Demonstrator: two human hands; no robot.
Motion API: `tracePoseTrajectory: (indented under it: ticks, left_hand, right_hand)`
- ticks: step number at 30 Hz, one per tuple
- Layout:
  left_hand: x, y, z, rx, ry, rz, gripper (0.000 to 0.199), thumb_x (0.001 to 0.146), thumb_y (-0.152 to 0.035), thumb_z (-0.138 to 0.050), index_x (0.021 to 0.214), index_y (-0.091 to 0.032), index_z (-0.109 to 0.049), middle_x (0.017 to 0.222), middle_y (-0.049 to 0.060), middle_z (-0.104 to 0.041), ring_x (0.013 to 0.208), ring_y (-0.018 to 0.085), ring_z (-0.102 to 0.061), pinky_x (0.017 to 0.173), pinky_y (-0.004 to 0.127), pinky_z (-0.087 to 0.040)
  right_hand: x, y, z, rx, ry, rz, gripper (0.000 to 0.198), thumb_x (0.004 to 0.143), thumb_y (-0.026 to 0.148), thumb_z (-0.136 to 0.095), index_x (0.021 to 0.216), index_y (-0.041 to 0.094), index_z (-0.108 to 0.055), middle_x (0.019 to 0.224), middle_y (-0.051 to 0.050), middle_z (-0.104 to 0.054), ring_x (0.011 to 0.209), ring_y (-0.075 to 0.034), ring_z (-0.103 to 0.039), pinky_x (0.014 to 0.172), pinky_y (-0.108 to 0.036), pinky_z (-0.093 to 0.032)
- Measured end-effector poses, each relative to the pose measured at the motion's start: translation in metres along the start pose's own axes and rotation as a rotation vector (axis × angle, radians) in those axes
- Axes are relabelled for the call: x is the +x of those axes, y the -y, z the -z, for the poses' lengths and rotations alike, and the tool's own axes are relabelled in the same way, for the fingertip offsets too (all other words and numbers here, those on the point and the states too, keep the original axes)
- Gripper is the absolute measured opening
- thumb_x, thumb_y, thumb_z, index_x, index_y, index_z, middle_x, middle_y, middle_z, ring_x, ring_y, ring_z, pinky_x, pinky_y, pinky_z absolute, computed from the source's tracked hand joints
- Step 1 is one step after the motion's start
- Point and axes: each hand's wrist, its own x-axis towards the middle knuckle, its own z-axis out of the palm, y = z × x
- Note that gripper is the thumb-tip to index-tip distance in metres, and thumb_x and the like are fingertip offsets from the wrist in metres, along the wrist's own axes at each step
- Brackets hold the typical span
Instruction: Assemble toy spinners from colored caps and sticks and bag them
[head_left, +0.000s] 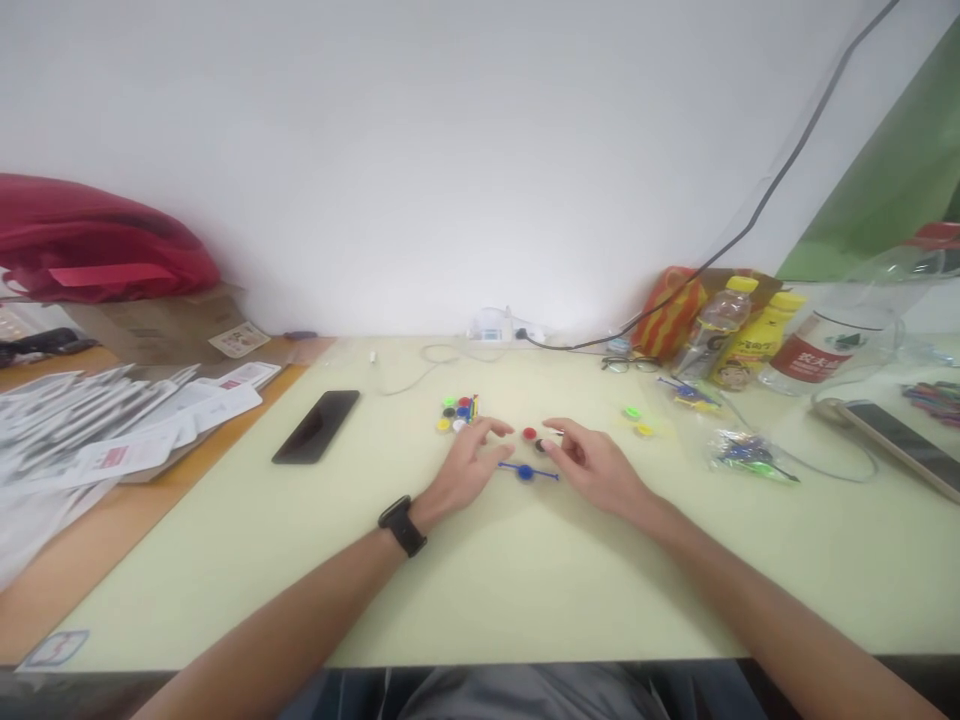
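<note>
My left hand [474, 460], with a black watch [403, 525] on its wrist, is at the middle of the table. Its fingers are curved and apart, with nothing visible between them. Just behind it sits a cluster of small round plastic pieces [450, 412] in several colours. Opposite, my right hand [600, 468] has thumb and index finger spread. A small black disc [540, 445] is at its thumb tip; whether they touch is unclear. Beside that disc lies a red disc [529, 434]. Between the hands and nearer me rests a blue disc with thin rods [526, 472].
A black phone [316, 427] lies left, beyond it stacked white packets [112, 420]. Right are green [632, 412] and yellow pieces [644, 430], bagged parts [750, 452], bottles [752, 340] and another phone [904, 445]. A power strip [495, 328] stands by the wall.
</note>
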Motion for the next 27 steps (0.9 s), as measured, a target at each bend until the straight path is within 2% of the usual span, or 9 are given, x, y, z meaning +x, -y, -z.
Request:
tracePoseTrajectory:
  ticks: [3,5,7,9,12,17,19,22,27]
  left_hand:
    - [0.001,0.002,0.001,-0.012,-0.082,0.008,0.023,0.097,-0.04,-0.056,0.107,-0.024,-0.069,0.117,0.005,-0.068,0.108,0.026,-0.055,0.093,0.038,-0.039]
    - [0.002,0.002,0.0,-0.006,-0.107,0.004,0.024,0.099,-0.042,-0.054,0.106,-0.024,-0.069,0.115,0.004,-0.068,0.105,0.025,-0.056,0.09,0.036,-0.039]
    - [0.002,0.003,-0.001,-0.008,-0.126,0.002,0.026,0.1,-0.043,-0.052,0.106,-0.024,-0.069,0.113,0.004,-0.068,0.102,0.024,-0.055,0.088,0.035,-0.039]
    - [0.001,0.003,-0.001,-0.006,-0.134,0.0,0.026,0.1,-0.044,-0.052,0.105,-0.024,-0.069,0.112,0.004,-0.069,0.1,0.023,-0.055,0.087,0.034,-0.039]
    - [0.002,0.003,-0.001,0.001,-0.131,0.0,0.026,0.1,-0.044,-0.052,0.103,-0.024,-0.069,0.111,0.004,-0.069,0.098,0.023,-0.055,0.083,0.033,-0.039]
    - [0.004,0.003,-0.002,0.005,-0.139,-0.004,0.029,0.101,-0.046,-0.051,0.098,-0.023,-0.07,0.105,0.004,-0.07,0.092,0.022,-0.055,0.079,0.033,-0.039]
    - [0.004,0.004,-0.003,0.01,-0.145,-0.013,0.03,0.101,-0.046,-0.051,0.098,-0.023,-0.07,0.103,0.004,-0.07,0.09,0.022,-0.055,0.078,0.033,-0.039]
    - [0.005,0.006,-0.003,0.034,-0.152,-0.023,0.03,0.101,-0.046,-0.051,0.097,-0.023,-0.069,0.101,0.003,-0.069,0.088,0.021,-0.054,0.077,0.033,-0.038]
    - [0.005,0.008,-0.004,0.069,-0.149,-0.023,0.03,0.102,-0.045,-0.048,0.099,-0.023,-0.069,0.1,0.003,-0.069,0.089,0.021,-0.055,0.078,0.033,-0.038]
  right_hand:
    - [-0.002,0.009,0.006,0.134,0.077,-0.087,0.047,0.1,0.059,-0.047,0.092,0.021,-0.074,0.049,0.003,-0.049,0.047,-0.016,-0.048,0.049,-0.028,-0.035]
    - [-0.003,0.016,0.01,0.329,0.232,-0.161,0.065,0.1,0.064,-0.041,0.056,0.02,-0.061,0.042,0.003,-0.038,0.042,-0.013,-0.039,0.046,-0.027,-0.031]
    - [-0.002,0.019,0.015,0.512,0.271,-0.238,0.071,0.099,0.067,-0.041,0.046,0.02,-0.047,0.042,0.003,-0.031,0.042,-0.01,-0.031,0.045,-0.027,-0.026]
    - [0.0,0.018,0.02,0.6,0.155,-0.303,0.067,0.097,0.067,-0.045,0.049,0.02,-0.048,0.045,0.005,-0.028,0.043,-0.01,-0.025,0.045,-0.027,-0.021]
    - [0.005,0.006,0.026,0.526,0.007,-0.313,0.058,0.096,0.065,-0.05,0.059,0.02,-0.055,0.048,0.006,-0.028,0.045,-0.011,-0.026,0.046,-0.027,-0.021]
    - [0.012,-0.021,0.029,0.031,-0.129,-0.044,0.037,0.096,0.051,-0.055,0.079,0.02,-0.067,0.064,-0.001,-0.057,0.06,-0.017,-0.05,0.056,-0.029,-0.038]
    - [0.012,-0.027,0.028,-0.101,-0.099,0.098,0.024,0.096,0.041,-0.058,0.096,0.022,-0.073,0.08,-0.005,-0.066,0.077,-0.022,-0.058,0.069,-0.034,-0.046]
    - [0.009,-0.028,0.025,-0.165,0.047,0.263,0.027,0.099,0.027,-0.054,0.115,0.028,-0.075,0.104,-0.01,-0.067,0.1,-0.027,-0.058,0.087,-0.042,-0.049]
    - [0.007,-0.031,0.024,-0.282,0.115,0.281,0.034,0.1,0.024,-0.051,0.125,0.034,-0.072,0.111,-0.01,-0.064,0.106,-0.028,-0.055,0.093,-0.049,-0.048]
